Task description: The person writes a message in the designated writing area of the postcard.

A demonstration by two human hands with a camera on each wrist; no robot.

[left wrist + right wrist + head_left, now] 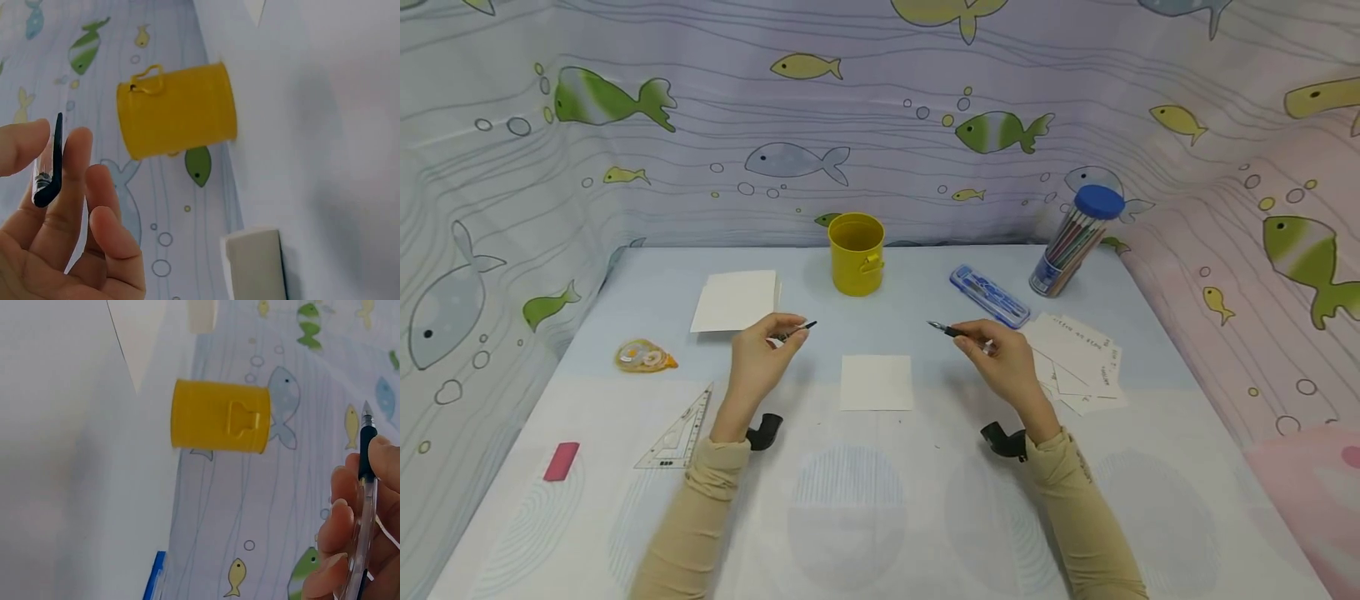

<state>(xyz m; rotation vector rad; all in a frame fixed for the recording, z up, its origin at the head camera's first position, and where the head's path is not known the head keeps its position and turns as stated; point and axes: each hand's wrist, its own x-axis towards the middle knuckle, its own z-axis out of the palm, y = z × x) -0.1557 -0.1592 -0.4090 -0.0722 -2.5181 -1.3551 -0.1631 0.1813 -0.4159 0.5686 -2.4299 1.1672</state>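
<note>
Both hands hover raised above the surface [880,517]: left hand [760,358] pinches a pen cap [796,331], right hand [1003,358] grips the pen [951,331], tip pointing left.

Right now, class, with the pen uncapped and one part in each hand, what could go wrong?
1. The right hand holds the pen with its bare tip out; it might mark the white card or the table cover.
2. The left hand only pinches the small pen cap; it could slip.

Yellow bucket [856,254], blue-capped pencil tube [1075,242], pink eraser [561,461], fish-patterned backdrop [880,125].
</note>
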